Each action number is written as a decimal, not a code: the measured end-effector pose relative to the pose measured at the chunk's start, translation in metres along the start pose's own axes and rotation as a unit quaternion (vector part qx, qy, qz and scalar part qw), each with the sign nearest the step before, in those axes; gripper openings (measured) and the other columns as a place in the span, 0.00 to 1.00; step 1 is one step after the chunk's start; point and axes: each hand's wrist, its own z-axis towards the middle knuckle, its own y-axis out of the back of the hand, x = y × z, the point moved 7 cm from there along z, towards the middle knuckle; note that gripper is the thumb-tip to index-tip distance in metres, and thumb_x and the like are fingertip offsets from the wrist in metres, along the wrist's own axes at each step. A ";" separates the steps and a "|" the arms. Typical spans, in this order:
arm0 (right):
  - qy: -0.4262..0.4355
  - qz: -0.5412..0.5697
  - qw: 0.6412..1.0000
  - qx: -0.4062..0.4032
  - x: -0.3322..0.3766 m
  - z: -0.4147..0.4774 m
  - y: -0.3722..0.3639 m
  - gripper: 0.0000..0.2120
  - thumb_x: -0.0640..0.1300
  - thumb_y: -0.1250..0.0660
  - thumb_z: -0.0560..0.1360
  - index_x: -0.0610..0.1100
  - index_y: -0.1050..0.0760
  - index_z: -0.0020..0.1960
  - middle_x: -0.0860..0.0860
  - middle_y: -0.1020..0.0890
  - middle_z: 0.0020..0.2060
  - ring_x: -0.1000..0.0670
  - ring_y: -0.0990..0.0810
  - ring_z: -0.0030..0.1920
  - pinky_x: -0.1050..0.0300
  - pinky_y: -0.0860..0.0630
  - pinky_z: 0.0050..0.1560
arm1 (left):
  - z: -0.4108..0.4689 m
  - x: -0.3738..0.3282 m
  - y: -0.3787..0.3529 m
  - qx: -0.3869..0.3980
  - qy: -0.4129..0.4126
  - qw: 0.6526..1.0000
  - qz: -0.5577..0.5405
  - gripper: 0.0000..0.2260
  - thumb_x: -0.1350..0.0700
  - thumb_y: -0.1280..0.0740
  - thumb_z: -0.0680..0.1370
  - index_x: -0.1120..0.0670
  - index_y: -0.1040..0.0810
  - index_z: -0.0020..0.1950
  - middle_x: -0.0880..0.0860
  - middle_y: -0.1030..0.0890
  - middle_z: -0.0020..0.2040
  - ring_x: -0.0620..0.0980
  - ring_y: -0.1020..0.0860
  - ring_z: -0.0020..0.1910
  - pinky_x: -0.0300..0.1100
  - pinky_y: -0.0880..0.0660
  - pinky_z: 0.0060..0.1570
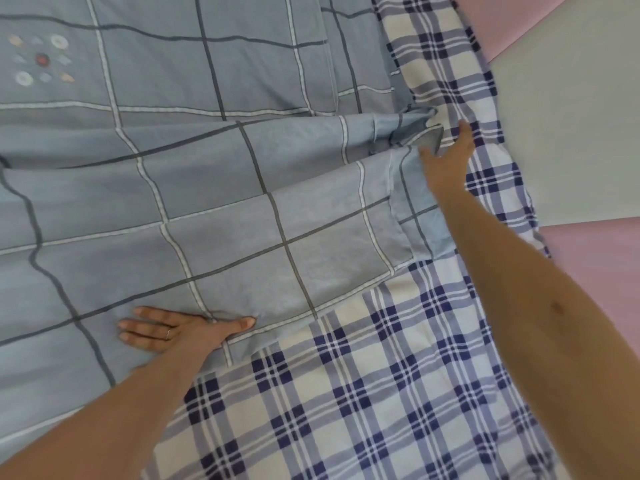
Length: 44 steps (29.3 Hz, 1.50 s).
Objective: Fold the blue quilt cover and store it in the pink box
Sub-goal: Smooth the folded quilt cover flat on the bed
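From the head view, the blue quilt cover (207,220) lies spread over the plaid sheet (381,393), hiding the sheet's left and far parts and leaving its near right part bare. A flap of the cover is doubled over. The flap's long edge runs slantwise across the sheet, from low on the left up to a bunched corner near the sheet's right border. The left hand (180,329) lies flat on the cover just inside the line where it meets the bare sheet, fingers spread and thumb out, pressing the fabric down. The right hand (446,157) reaches to the bunched corner. Its thumb lies out over the sheet and its fingers seem to pinch the gathered edge, though the cloth partly hides them. The loose fabric lies to the left of those fingers, so the right hand is much the nearer to the corner, and the left hand pins the other end of the edge. I'd judge the next pull has to run along that slanted edge to square the fold. A stitched motif (41,60) sits far from the sheet's bare part. Past the sheet's right border are pink panels (588,258) and a pale panel (571,133). I see no pink box.
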 end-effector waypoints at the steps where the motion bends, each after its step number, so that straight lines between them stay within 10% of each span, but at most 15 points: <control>1: 0.063 -0.053 0.996 -0.023 0.009 -0.020 0.000 0.30 0.39 0.36 0.76 0.41 0.43 0.74 0.43 0.38 0.72 0.46 0.36 0.71 0.61 0.37 0.68 | 0.001 0.000 0.000 -0.006 0.000 1.000 -0.002 0.76 0.32 0.23 0.49 0.61 0.77 0.70 0.60 0.76 0.71 0.57 0.74 0.71 0.57 0.68 0.69; 5: 0.320 -0.153 0.930 0.097 0.039 -0.144 -0.045 0.25 0.42 0.35 0.75 0.41 0.35 0.70 0.42 0.30 0.67 0.41 0.33 0.68 0.49 0.36 0.71 | 0.004 -0.002 -0.001 -0.029 -0.014 0.999 -0.020 0.76 0.31 0.24 0.48 0.61 0.76 0.71 0.61 0.74 0.72 0.58 0.72 0.72 0.57 0.67 0.70; 8: 0.529 -0.392 0.676 0.331 -0.015 -0.240 -0.102 0.31 0.64 0.56 0.79 0.54 0.55 0.78 0.48 0.49 0.78 0.39 0.53 0.76 0.26 0.53 0.69 | 0.002 0.002 -0.002 -0.047 -0.029 0.998 -0.012 0.75 0.29 0.25 0.50 0.63 0.74 0.72 0.63 0.72 0.73 0.59 0.71 0.73 0.57 0.67 0.70; 9: 0.475 -0.449 0.669 0.354 -0.045 -0.231 -0.103 0.33 0.69 0.67 0.75 0.57 0.61 0.77 0.52 0.56 0.78 0.41 0.59 0.77 0.26 0.56 0.68 | 0.002 -0.001 -0.003 -0.048 -0.033 0.998 -0.010 0.75 0.29 0.25 0.50 0.62 0.73 0.72 0.63 0.72 0.73 0.59 0.71 0.73 0.58 0.67 0.70; 12: 0.150 -0.413 0.869 0.228 -0.089 -0.187 -0.065 0.33 0.66 0.62 0.76 0.55 0.58 0.78 0.52 0.56 0.78 0.41 0.56 0.77 0.30 0.56 0.71 | 0.007 -0.004 -0.008 -0.058 -0.059 0.996 -0.023 0.77 0.29 0.25 0.47 0.61 0.74 0.72 0.62 0.73 0.72 0.59 0.72 0.72 0.64 0.65 0.68; 15: 0.021 -0.338 0.931 0.139 -0.076 -0.217 -0.057 0.30 0.48 0.44 0.80 0.45 0.51 0.78 0.43 0.49 0.77 0.38 0.50 0.76 0.35 0.52 0.73 | 0.007 0.002 -0.015 -0.083 -0.121 0.988 -0.040 0.70 0.28 0.27 0.55 0.59 0.72 0.73 0.60 0.72 0.74 0.58 0.71 0.73 0.70 0.62 0.66; 21: 0.266 -0.231 0.898 0.263 -0.018 -0.337 -0.118 0.26 0.42 0.43 0.74 0.41 0.33 0.71 0.40 0.32 0.70 0.36 0.34 0.70 0.40 0.35 0.68 | -0.005 0.067 -0.024 -0.123 -0.383 0.911 0.086 0.29 0.44 0.41 0.79 0.53 0.46 0.77 0.56 0.55 0.78 0.56 0.54 0.77 0.60 0.53 0.72; 26: 0.321 -0.230 0.864 0.311 -0.015 -0.361 -0.138 0.25 0.47 0.48 0.75 0.44 0.33 0.71 0.44 0.32 0.72 0.39 0.34 0.71 0.41 0.36 0.68 | -0.005 0.124 -0.017 -0.131 -0.491 0.850 0.137 0.25 0.54 0.34 0.77 0.56 0.34 0.73 0.59 0.43 0.76 0.59 0.43 0.75 0.65 0.43 0.68; 35: 0.057 -0.222 0.972 0.050 -0.058 -0.206 -0.023 0.27 0.39 0.38 0.77 0.41 0.41 0.74 0.43 0.36 0.72 0.41 0.35 0.69 0.47 0.37 0.65 | -0.025 0.036 -0.027 -0.222 -0.536 0.807 0.109 0.28 0.60 0.24 0.68 0.57 0.27 0.67 0.63 0.35 0.72 0.65 0.31 0.66 0.64 0.31 0.57; 41: -0.099 -0.029 0.991 0.088 -0.085 -0.107 0.012 0.33 0.41 0.35 0.78 0.39 0.48 0.77 0.43 0.36 0.72 0.43 0.33 0.69 0.53 0.36 0.67 | -0.033 -0.063 -0.008 -0.248 -0.542 0.803 0.003 0.33 0.60 0.31 0.75 0.55 0.42 0.77 0.54 0.51 0.79 0.62 0.28 0.63 0.55 0.25 0.51; 44: -0.079 -0.109 0.986 0.099 -0.089 -0.081 0.009 0.31 0.46 0.31 0.75 0.43 0.40 0.73 0.41 0.32 0.67 0.41 0.29 0.64 0.49 0.29 0.62 | -0.027 -0.102 0.008 -0.250 -0.528 0.812 -0.013 0.37 0.59 0.30 0.75 0.52 0.48 0.78 0.52 0.52 0.79 0.59 0.28 0.63 0.53 0.26 0.51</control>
